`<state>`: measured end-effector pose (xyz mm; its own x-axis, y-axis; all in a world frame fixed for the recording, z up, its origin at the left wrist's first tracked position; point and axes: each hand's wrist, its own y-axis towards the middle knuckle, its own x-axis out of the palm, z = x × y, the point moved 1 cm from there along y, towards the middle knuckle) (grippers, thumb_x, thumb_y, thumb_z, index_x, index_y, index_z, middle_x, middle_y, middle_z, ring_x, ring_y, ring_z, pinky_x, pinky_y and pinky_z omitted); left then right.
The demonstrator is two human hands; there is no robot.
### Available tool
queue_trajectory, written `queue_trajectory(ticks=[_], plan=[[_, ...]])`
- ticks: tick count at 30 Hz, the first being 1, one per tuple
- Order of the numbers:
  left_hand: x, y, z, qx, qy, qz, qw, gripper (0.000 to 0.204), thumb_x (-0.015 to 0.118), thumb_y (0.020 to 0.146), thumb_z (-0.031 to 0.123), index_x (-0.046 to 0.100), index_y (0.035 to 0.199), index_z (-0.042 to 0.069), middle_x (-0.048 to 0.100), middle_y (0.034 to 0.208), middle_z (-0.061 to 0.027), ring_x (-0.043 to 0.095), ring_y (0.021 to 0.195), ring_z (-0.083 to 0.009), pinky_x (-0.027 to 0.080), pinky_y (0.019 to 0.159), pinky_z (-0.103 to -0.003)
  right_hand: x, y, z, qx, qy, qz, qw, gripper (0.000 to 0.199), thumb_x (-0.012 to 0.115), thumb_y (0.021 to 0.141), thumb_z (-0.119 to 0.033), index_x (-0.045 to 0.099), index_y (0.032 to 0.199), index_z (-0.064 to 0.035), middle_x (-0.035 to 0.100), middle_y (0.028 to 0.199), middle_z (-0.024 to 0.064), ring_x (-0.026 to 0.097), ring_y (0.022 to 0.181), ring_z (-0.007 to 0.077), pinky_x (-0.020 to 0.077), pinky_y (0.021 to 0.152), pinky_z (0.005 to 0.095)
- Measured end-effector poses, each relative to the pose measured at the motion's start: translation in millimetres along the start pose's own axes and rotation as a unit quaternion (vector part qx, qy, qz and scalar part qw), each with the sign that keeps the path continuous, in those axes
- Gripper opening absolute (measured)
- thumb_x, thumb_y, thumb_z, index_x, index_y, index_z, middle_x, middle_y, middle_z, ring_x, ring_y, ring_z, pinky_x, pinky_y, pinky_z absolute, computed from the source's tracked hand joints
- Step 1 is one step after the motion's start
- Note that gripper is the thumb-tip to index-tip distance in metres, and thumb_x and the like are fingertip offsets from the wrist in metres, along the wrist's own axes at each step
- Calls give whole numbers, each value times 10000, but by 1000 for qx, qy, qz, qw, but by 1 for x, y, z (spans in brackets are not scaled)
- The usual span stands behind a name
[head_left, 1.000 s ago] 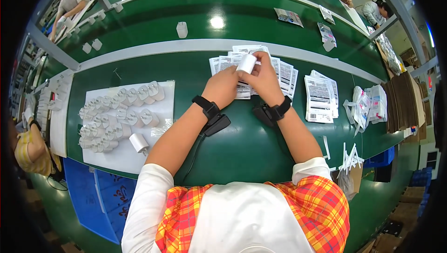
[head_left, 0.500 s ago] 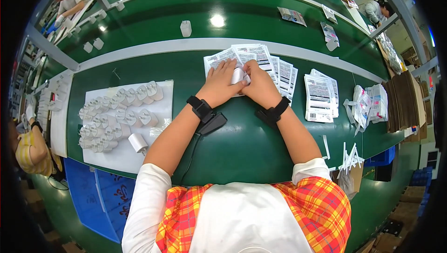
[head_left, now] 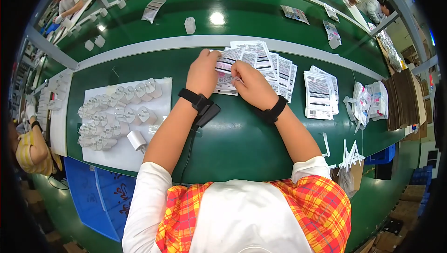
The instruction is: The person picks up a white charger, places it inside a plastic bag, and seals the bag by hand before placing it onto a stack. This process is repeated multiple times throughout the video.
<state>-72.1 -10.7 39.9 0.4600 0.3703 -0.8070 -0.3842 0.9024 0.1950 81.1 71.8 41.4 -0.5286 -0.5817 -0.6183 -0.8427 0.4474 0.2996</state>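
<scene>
Both my hands work at a printed packaging pouch over the near green table. My left hand is closed on its left edge, the fingers curled at the top. Fingers of my right hand are pinched at the pouch's lower right side. Under and beside it lies a fanned stack of printed pouches. A second pile of pouches sits further right. On a white board at the left stand rows of white plug chargers; one charger lies on its side near my left forearm.
Beyond a pale rail, a green belt carries a white charger and silvery pouches. White strips, plastic-wrapped packs and brown cardboard are at the right. Several co-workers sit around.
My left hand has moved left and turned to the pouch's edge; the white charger under my hands no longer shows. A pouch has appeared on the belt, whose items have shifted slightly right.
</scene>
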Motion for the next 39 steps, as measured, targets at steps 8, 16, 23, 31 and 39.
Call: queue_trajectory(ticks=[8, 16, 23, 31, 39], plan=[[13, 9, -3, 102, -411, 20, 906, 276, 648, 879, 134, 631, 1117, -4, 650, 1110, -94, 614, 935, -191, 496, 794, -323, -42, 1, 12, 121, 472, 68, 871, 287, 648, 822, -46, 467, 1044, -61, 523, 1071, 44, 551, 809, 155, 459, 695, 302], [31, 9, 3, -49, -474, 14, 879, 327, 624, 937, 256, 639, 1075, -40, 674, 910, -55, 593, 793, -106, 476, 738, -256, -49, -2, 32, 231, 271, -27, 934, 221, 623, 918, -183, 601, 1056, -11, 584, 900, 17, 613, 816, 119, 473, 728, 230], [33, 10, -8, -60, -510, 38, 857, 300, 599, 957, 262, 663, 1016, -25, 675, 906, -55, 589, 805, -105, 465, 735, -251, -34, 2, 34, 242, 201, 38, 949, 249, 603, 941, -218, 681, 965, 17, 648, 786, 33, 660, 851, 139, 501, 785, 264], [35, 10, -30, 129, -41, -38, 990, 156, 632, 873, 182, 718, 1001, 158, 677, 969, -29, 549, 963, -213, 366, 896, -371, -60, -10, 52, -26, -89, -35, 995, 209, 659, 805, -112, 706, 987, -20, 708, 964, 113, 656, 911, 244, 504, 812, 345], [36, -3, -7, 159, -12, -53, 986, 259, 668, 831, 192, 690, 1086, 230, 603, 1037, 55, 486, 1068, -227, 318, 929, -415, -16, -12, 14, -5, -182, -84, 980, 128, 654, 753, -62, 718, 862, -39, 647, 844, 128, 613, 868, 323, 496, 782, 414]])
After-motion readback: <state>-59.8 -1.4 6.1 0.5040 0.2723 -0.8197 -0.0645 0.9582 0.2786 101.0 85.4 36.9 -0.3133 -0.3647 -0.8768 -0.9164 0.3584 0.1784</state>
